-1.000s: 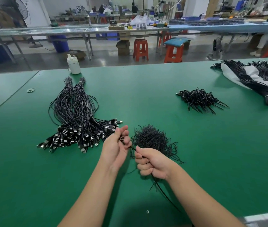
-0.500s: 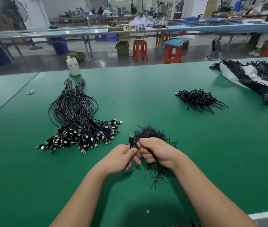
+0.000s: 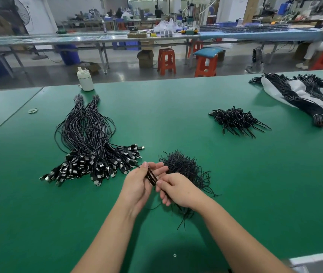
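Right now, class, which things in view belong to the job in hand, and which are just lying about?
In the job: left hand and right hand, both gripping the folded cable; tie pile; cable pile.
Lying about: bottle; rubber bands; stool; fan.

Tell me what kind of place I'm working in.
Probably a cable assembly workshop: bundled USB cables lie on the green worktable, with long benches and red stools behind.
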The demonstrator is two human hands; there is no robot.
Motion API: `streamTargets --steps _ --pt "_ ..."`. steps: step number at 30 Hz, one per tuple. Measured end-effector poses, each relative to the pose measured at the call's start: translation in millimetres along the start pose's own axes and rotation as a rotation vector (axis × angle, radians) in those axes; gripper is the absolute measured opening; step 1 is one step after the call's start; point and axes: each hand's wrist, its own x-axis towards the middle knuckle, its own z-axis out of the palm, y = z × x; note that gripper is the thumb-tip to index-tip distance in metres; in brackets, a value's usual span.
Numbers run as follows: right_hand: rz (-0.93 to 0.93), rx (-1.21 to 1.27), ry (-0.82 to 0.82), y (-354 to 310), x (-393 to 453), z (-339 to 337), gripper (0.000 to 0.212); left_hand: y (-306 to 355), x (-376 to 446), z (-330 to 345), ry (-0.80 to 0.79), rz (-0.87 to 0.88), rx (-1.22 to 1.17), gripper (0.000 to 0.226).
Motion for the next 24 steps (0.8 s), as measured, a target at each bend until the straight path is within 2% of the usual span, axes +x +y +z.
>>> streamTargets --steps 4,6,8,10,14,17,20,24 --pt "0.077 0.115 0.053 3.8 3.6 4.5 0.025 -3.7 0.5 2.5 -0.007 0.001 -0.046 0.031" --pt "0.076 0.245 0.054 7.7 4.8 7.8 0.015 -3.3 -1.3 4.7 -0.015 -0.006 -0.049 0.040" --pt "0.031 0.428 0.039 12.6 5.2 10.5 0.031 -4.0 -4.0 7.8 -0.050 -0.016 -0.013 0.053" --pt "-0.002 0.534 0.053 17.0 4.3 12.7 0.047 -5.6 -6.6 10.4 -0.090 -0.013 0.056 0.055" --pt "-0.042 0.569 0.128 22.0 1.6 13.5 0.053 -4.6 -6.1 6.3 -0.157 -0.054 0.085 0.044" --pt "-0.064 0.567 0.159 22.0 -1.2 16.3 0.057 -3.4 -9.4 3.9 -0.243 -0.110 0.193 0.036" --pt "-0.081 0.534 0.174 22.3 -1.5 18.1 0.048 -2.7 -12.0 5.2 -0.276 -0.133 0.268 0.036" --pt "-0.106 0.563 0.113 27.9 -1.8 16.1 0.031 1.4 -11.6 3.4 -0.314 -0.173 0.311 0.038"
